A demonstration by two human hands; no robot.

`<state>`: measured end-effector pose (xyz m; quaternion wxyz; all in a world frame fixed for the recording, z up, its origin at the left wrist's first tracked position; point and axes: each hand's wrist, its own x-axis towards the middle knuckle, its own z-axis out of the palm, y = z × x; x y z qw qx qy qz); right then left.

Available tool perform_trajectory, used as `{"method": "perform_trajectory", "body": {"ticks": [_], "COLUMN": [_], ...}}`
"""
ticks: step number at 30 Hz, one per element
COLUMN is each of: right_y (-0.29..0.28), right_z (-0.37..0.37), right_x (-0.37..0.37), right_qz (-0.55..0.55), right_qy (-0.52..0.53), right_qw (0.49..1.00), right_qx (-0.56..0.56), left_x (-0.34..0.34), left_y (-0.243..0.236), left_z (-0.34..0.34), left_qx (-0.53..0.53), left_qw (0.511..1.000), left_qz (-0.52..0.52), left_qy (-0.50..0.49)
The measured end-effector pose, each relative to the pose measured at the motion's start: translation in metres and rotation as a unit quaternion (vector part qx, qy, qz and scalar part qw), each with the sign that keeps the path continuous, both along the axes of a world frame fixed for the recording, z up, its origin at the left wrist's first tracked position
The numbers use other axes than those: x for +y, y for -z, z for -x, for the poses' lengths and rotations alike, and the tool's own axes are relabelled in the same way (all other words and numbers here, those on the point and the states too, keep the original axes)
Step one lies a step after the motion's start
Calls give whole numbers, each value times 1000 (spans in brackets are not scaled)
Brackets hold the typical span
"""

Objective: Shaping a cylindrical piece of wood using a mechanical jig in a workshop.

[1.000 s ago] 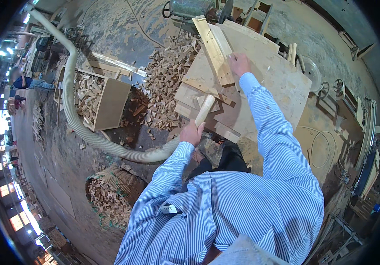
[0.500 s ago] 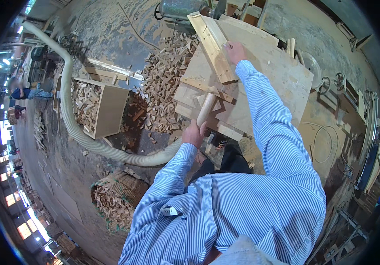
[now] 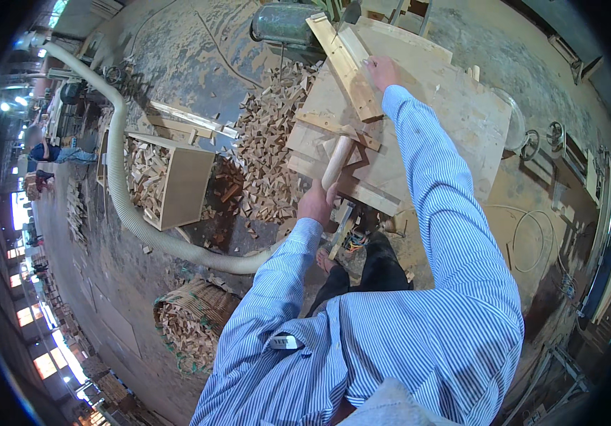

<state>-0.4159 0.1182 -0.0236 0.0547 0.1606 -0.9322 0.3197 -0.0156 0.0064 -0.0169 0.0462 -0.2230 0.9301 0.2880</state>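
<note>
My left hand (image 3: 315,204) is closed around the near end of a pale rounded wooden handle (image 3: 337,162), which joins a wooden crosspiece (image 3: 320,123) on a plywood board (image 3: 433,128). Toward the far end of that board, my right hand (image 3: 384,72) has its fingers curled at the edge of a narrow wooden strip (image 3: 354,50). The strip lies alongside a thicker wooden fence (image 3: 344,67) with holes in it. Part of the strip is hidden behind my fingers. A dark, thin plate-like part (image 3: 352,14) stands just beyond the strip's far end.
A green motor (image 3: 285,25) sits beyond the board. Small wood offcuts (image 3: 270,135) heap on the floor at its left. Further left are an offcut-filled crate (image 3: 188,186), a ribbed hose (image 3: 117,170) and a wicker basket (image 3: 213,305). Handwheels (image 3: 531,144) stand at right; a person (image 3: 53,153) is far left.
The plywood board with its fence and handle has slid away from me toward the motor, and both my hands have moved forward with it. My view has shifted slightly.
</note>
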Motion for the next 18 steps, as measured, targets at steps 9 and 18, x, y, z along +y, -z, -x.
{"method": "perform_trajectory", "body": {"ticks": [9, 18], "right_y": [10, 4], "right_z": [-14, -91], "right_x": [0, -8], "right_qz": [9, 32], "right_qy": [-15, -20], "right_qw": [998, 998], "right_qx": [-60, -44], "left_x": [-1, -14], "left_y": [-16, -24], "left_z": [-20, -87], "left_qx": [-29, -77], "left_qw": [1000, 997], "left_qz": [-9, -24], "left_qy": [-3, -9]}}
